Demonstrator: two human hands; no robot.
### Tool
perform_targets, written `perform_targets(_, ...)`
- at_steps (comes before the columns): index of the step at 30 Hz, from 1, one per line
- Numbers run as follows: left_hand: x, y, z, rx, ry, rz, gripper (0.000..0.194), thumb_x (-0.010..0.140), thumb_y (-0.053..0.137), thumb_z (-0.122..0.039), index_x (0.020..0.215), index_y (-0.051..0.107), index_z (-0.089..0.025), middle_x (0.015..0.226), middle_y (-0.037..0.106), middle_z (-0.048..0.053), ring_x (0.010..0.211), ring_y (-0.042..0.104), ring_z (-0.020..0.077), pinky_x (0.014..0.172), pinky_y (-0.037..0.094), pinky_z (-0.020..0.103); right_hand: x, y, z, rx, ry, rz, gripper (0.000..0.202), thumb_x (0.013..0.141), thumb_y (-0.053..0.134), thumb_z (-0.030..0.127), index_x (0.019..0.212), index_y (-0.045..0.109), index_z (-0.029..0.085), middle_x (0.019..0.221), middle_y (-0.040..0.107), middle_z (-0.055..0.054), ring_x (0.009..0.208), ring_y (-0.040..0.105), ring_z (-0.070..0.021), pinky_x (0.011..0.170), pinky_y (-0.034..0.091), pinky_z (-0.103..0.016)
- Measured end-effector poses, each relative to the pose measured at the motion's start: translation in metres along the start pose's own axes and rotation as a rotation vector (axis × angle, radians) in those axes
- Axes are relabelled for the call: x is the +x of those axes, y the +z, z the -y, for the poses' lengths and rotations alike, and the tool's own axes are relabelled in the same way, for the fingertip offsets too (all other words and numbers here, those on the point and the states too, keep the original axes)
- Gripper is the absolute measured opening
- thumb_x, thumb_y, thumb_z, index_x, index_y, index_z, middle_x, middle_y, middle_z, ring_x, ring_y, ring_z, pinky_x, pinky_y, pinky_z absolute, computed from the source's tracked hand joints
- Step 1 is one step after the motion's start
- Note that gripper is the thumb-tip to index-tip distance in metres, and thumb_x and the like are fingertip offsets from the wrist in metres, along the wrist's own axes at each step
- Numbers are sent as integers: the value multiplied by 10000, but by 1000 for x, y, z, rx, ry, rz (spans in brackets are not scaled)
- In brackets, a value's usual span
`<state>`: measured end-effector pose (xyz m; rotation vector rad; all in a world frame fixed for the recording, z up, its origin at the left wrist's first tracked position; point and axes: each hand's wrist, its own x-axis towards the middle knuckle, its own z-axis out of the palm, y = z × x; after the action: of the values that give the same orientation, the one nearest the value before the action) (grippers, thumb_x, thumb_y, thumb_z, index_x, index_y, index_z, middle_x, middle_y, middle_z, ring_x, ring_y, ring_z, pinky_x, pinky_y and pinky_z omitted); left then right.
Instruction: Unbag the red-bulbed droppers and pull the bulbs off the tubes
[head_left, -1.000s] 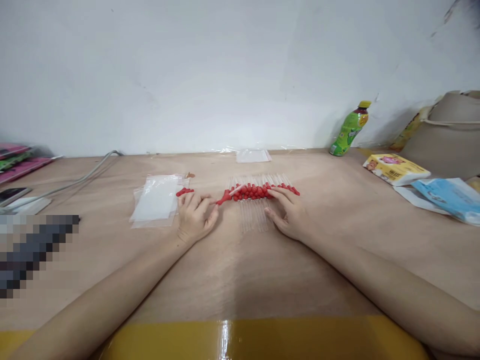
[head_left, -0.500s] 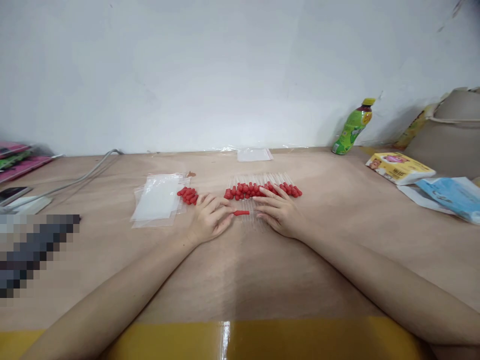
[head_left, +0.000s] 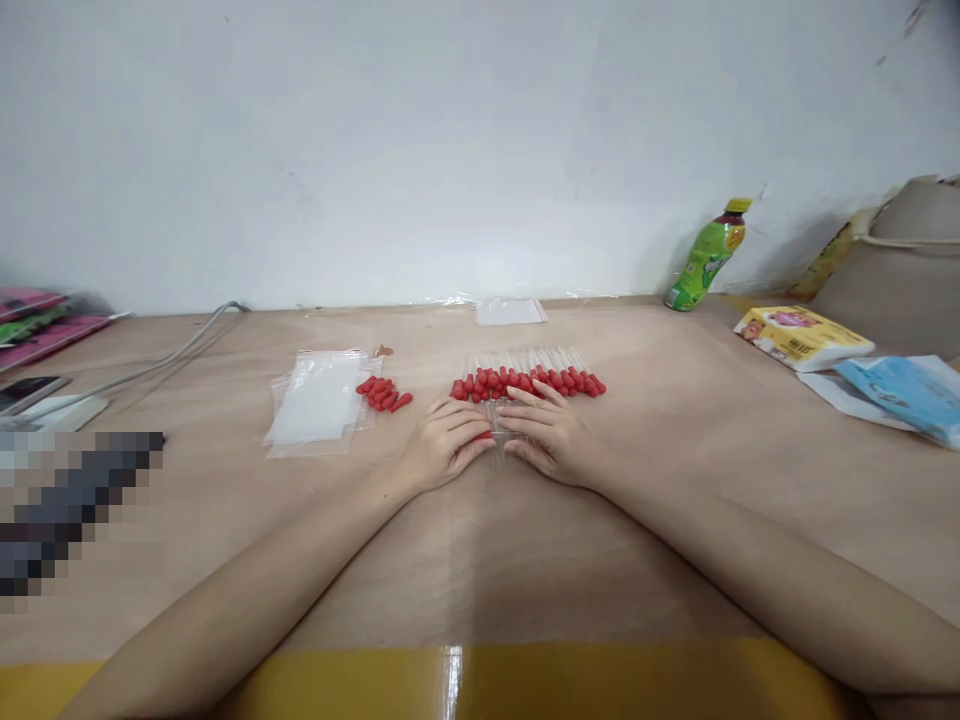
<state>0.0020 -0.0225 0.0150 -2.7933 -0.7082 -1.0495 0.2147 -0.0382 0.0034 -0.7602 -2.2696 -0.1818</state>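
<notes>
Between thumb and fingers, my left hand (head_left: 446, 443) grips a red rubber bulb (head_left: 485, 435), of which only a small part shows. My right hand (head_left: 553, 437) faces it, thumb and fingers closed on a thin glass dropper tube whose end points at the bulb. Loose clear glass tubes (head_left: 496, 412) lie on the table beneath and between the hands. Behind them is a row of glass droppers with red bulbs (head_left: 491, 379), bulbs toward me. To the left of my left hand sits a small heap of loose red bulbs (head_left: 382, 392).
Clear plastic bags (head_left: 319, 395) lie left of the loose bulbs, and another bag (head_left: 511, 312) is by the wall. At the right stand a green bottle (head_left: 707, 256), a yellow tissue pack (head_left: 802, 336) and a blue packet (head_left: 900, 390). A grey cable (head_left: 169, 355) crosses the left side.
My left hand has moved right, bringing the red bulb up to my right hand, and the hands are closer together. More of the bulb is now covered by fingers.
</notes>
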Motion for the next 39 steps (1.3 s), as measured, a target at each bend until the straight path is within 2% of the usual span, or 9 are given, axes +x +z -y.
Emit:
perform_targets(6, 0, 0, -1, 19, 47, 26, 166, 838, 529, -290, 923, 625, -185, 965, 674, 55, 971, 584, 179, 908, 423, 372, -1, 7, -2, 52, -51, -15, 232, 883, 449, 237, 1040, 616, 199, 1040, 660, -33, 1121, 522, -180, 1035, 343, -444)
perform_targets(12, 1, -2, -3, 68, 68, 64, 159, 862, 477, -223, 920, 618, -180, 1068, 651, 51, 1119, 524, 193, 1054, 264, 440, 0, 6, 1, 25, -102, -74, 221, 879, 441, 223, 952, 641, 167, 1043, 655, -85, 1071, 560, -175, 955, 456, -375)
perform_targets(15, 2, -4, -5, 54, 65, 75, 171, 867, 462, -228, 915, 620, -184, 1065, 653, 49, 1121, 525, 198, 1082, 196, 468, -2, 5, 2, 34, -100, -65, 210, 873, 445, 217, 945, 639, 175, 1042, 656, -85, 1062, 565, -170, 949, 465, -370)
perform_targets(22, 2, -6, -4, 45, 80, 118, 199, 875, 441, -225, 958, 620, -196, 1070, 651, 43, 1135, 514, 198, 1098, 144, 478, -7, 6, -1, 60, -138, -82, 186, 853, 474, 187, 959, 627, 179, 1056, 650, -83, 1079, 552, -166, 985, 438, -375)
perform_targets(27, 1, -6, -3, 48, 82, 118, 208, 880, 436, -224, 995, 605, -184, 1069, 652, 39, 1137, 512, 197, 1096, 153, 472, -10, 5, -4, 43, -177, -111, 194, 840, 491, 158, 986, 619, 165, 1064, 645, -95, 1103, 535, -177, 989, 436, -383)
perform_targets(35, -1, -9, -2, 63, 95, 140, 188, 883, 428, -214, 894, 614, -187, 1012, 672, 29, 1142, 506, 203, 1060, 221, 452, -15, -6, -4, -32, -244, -120, 224, 819, 509, 117, 1020, 603, 146, 1040, 654, -96, 1121, 521, -194, 993, 426, -406)
perform_targets(37, -6, -15, 3, 81, 43, 126, 194, 887, 413, -201, 893, 606, -184, 1009, 668, 37, 1123, 516, 205, 1031, 265, 448, -19, -13, -10, -40, -188, -136, 225, 827, 492, 120, 1014, 608, 166, 1049, 650, -79, 1110, 528, -194, 973, 431, -414)
perform_targets(39, -14, -23, 9, 118, -40, 94, 186, 886, 417, -208, 880, 601, -181, 1005, 654, 50, 1054, 544, 208, 960, 348, 428, -22, -21, -18, -63, -54, -165, 201, 834, 496, 156, 981, 628, 188, 979, 668, -62, 1012, 581, -192, 897, 466, -396)
